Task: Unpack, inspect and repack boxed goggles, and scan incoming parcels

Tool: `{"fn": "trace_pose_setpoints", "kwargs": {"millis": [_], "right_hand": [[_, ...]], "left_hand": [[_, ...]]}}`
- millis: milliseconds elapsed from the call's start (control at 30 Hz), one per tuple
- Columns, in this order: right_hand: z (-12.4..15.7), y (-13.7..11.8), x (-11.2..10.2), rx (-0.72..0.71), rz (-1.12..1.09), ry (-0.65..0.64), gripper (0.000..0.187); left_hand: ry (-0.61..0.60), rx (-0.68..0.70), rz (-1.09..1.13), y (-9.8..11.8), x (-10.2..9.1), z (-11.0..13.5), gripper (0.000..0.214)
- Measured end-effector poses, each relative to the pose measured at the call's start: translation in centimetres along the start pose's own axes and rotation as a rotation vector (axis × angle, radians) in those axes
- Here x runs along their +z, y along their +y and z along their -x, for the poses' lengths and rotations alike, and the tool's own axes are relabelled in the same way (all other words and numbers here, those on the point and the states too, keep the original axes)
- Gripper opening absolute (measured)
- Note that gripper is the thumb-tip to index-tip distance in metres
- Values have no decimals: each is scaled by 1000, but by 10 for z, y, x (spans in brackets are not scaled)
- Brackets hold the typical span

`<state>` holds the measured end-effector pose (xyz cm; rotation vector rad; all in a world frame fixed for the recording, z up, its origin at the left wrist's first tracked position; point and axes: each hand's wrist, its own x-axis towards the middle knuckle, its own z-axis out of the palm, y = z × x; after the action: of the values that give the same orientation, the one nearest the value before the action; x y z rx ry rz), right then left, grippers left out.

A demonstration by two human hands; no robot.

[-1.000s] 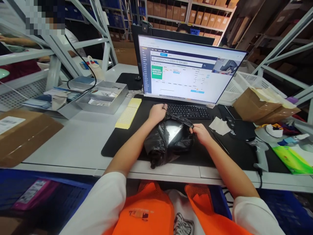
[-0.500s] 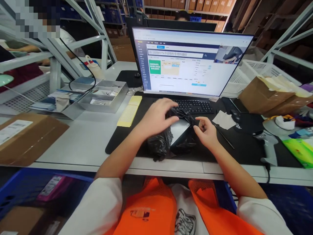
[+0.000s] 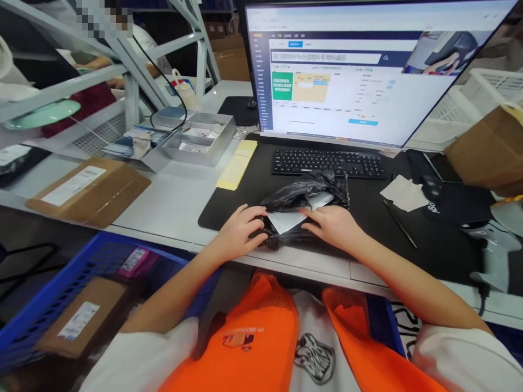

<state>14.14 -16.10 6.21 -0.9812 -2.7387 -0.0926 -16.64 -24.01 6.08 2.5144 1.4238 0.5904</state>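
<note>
A crumpled black plastic bag (image 3: 292,194) lies on the dark desk mat, torn or pulled apart at the front. Inside it shows a flat, shiny silver item (image 3: 285,221), partly covered by the plastic; its kind I cannot make out. My left hand (image 3: 241,234) is at the bag's left edge, fingers curled and pinching the black plastic. From the right, my right hand (image 3: 333,224) reaches over the silver item, thumb and fingers closing on its right side.
Behind the bag are a keyboard (image 3: 327,163) and a monitor (image 3: 327,65). Yellow slips (image 3: 237,165), a grey divided tray (image 3: 204,144) and a cardboard box (image 3: 90,190) sit to the left. On the right lie a pen (image 3: 400,224), a mouse (image 3: 432,188) and a scanner (image 3: 496,253).
Both hands have come down toward the desk's front edge and onto the bag and silver item. The bag lies flatter and wider. My view has turned left and down.
</note>
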Motion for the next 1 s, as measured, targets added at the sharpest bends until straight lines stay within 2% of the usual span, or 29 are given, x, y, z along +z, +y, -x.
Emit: {"fn": "trace_pose_setpoints", "kwargs": {"millis": [67, 133, 267, 367, 467, 600, 767, 833, 900, 1000], "right_hand": [[1, -2, 1, 26, 15, 22, 44], [-2, -5, 0, 34, 24, 25, 46], [-12, -8, -5, 3, 46, -5, 50], [-17, -8, -9, -17, 69, -22, 50], [-19, -9, -12, -10, 73, -34, 48], [-27, -21, -17, -34, 69, -71, 44], [-50, -49, -22, -306, 26, -122, 48], [-61, -56, -21, -351, 37, -186, 40], [-69, -58, -20, -381, 67, -236, 30], [-76, -52, -21, -491, 102, -244, 28]], "left_hand": [[113, -82, 49, -5, 14, 9, 30], [180, -218, 80, -11, 28, 7, 38], [139, -478, 246, -24, 43, -20, 36], [163, -568, 359, -32, 48, -41, 33], [219, -621, 382, -39, 53, -52, 34], [173, -594, 382, -45, 58, -56, 34], [95, -436, 294, -45, 56, -48, 26], [90, -389, 256, -42, 56, -40, 24], [77, -360, 241, -39, 55, -32, 23], [60, -338, 260, -38, 54, -25, 21]]}}
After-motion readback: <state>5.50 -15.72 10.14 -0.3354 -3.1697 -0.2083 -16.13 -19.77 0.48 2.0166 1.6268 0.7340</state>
